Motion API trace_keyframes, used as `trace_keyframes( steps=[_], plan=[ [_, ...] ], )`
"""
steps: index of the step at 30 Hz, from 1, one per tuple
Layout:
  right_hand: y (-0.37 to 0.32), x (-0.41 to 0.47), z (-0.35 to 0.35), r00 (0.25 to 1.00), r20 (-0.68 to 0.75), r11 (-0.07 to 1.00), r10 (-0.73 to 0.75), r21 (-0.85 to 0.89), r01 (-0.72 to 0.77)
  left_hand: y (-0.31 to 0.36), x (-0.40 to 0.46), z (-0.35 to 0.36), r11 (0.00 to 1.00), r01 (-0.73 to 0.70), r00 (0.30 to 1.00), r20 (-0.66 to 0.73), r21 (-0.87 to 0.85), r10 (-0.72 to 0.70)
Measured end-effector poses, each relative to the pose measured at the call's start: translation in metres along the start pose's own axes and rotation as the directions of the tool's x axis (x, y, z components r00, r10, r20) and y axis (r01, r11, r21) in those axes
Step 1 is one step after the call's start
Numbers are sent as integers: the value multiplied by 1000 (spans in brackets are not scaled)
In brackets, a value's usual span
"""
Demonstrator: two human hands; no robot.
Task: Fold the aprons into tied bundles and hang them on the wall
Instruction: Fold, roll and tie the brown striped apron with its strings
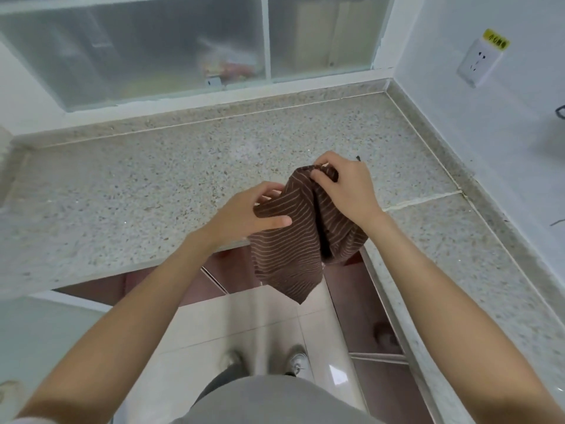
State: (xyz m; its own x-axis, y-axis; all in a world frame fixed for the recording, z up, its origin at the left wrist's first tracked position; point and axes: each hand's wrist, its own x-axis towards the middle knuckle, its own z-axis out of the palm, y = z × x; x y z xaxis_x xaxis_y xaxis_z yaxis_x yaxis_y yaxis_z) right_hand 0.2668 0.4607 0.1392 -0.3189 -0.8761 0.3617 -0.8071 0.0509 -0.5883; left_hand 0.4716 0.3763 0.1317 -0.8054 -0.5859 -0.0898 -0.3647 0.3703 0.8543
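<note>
A brown apron [293, 240] with thin light stripes hangs bunched in the air above the front edge of the speckled stone counter [153, 185]. My left hand [247, 212] grips its left fold, thumb laid across the cloth. My right hand [345, 185] pinches the gathered top of the apron between fingertips and thumb. A loose corner of the cloth dangles down past the counter's edge toward the floor. A short dark bit of string shows just beyond my right hand.
The counter runs in an L, along the back wall and down the right wall. A frosted sliding window [171, 47] sits behind it. A white wall socket [480, 64] with a yellow label is on the right wall. Pale floor tiles and my shoes lie below.
</note>
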Motion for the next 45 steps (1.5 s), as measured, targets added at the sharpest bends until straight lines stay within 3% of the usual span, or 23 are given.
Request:
trace_keyframes(
  steps=[3,5,9,11,17,21,25,29,34,41,43,45],
  plan=[
    [-18,17,8,1000,22,999,-1,41,0,-15,-11,-9,974,-3,982,-183,225,45],
    [-25,27,16,995,99,998,-30,61,24,-28,-17,-24,959,63,965,-261,276,12],
    [-39,46,46,942,307,987,-135,122,101,-44,-31,-56,981,161,940,-320,105,-120],
    [-47,61,69,911,371,981,-179,130,140,-56,-33,-78,969,208,929,-336,134,-153],
    [-58,121,157,850,478,973,-222,58,222,-121,-19,-150,743,349,902,-420,571,-101],
    [-58,174,225,839,475,956,-267,17,294,-175,15,-193,663,350,892,-451,662,-20],
    [-54,206,289,899,372,954,-231,-96,285,-237,57,-232,636,367,899,-434,679,-55],
    [-53,178,323,904,249,918,-346,-107,381,-290,76,-249,656,400,892,-437,640,-118],
    [-35,102,326,783,465,863,-413,-74,500,-306,74,-238,739,262,930,-367,620,-21],
    [-18,20,319,566,817,870,-114,-192,453,-300,34,-175,823,79,996,-87,562,-36],
    [-15,7,319,557,827,857,-72,-234,459,-299,18,-155,823,67,997,-7,564,-76],
    [-13,-1,319,612,783,854,-110,-240,462,-297,1,-135,808,52,991,67,587,-113]
  ],
)
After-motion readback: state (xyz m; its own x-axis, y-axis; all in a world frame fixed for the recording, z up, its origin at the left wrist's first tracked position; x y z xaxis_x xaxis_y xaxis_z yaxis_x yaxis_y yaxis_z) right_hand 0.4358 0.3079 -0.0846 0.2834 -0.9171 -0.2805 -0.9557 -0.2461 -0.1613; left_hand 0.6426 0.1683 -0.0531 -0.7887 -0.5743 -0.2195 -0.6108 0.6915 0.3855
